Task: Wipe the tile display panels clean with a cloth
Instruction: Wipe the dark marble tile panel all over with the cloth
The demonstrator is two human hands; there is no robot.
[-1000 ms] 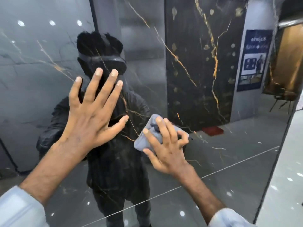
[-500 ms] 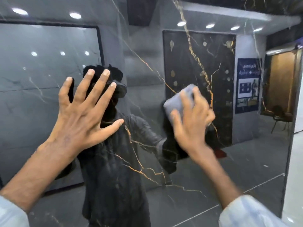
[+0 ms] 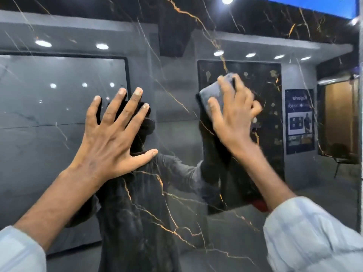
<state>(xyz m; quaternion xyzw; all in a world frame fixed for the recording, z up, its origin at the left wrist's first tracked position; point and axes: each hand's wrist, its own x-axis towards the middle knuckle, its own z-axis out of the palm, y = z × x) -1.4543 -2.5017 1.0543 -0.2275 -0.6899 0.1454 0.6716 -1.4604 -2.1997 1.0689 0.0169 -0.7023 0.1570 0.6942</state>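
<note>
A glossy black tile panel (image 3: 176,61) with gold veins fills the view and mirrors the room. My left hand (image 3: 110,138) lies flat against it at centre left, fingers spread and straight. To the right and slightly higher, my right hand (image 3: 233,118) presses a folded grey cloth (image 3: 213,93) onto the panel, fingers curled over it. Only the cloth's upper left part shows beyond the fingers. The right hand is motion-blurred.
The panel's right edge (image 3: 360,134) runs down the far right of the view. Reflected in the tile are a dark-clothed person, ceiling lights, a blue poster (image 3: 299,120) and a chair (image 3: 345,156).
My right hand has carried the cloth up the panel, from low centre to upper right. The view has tilted upward. My left hand stays flat on the tile.
</note>
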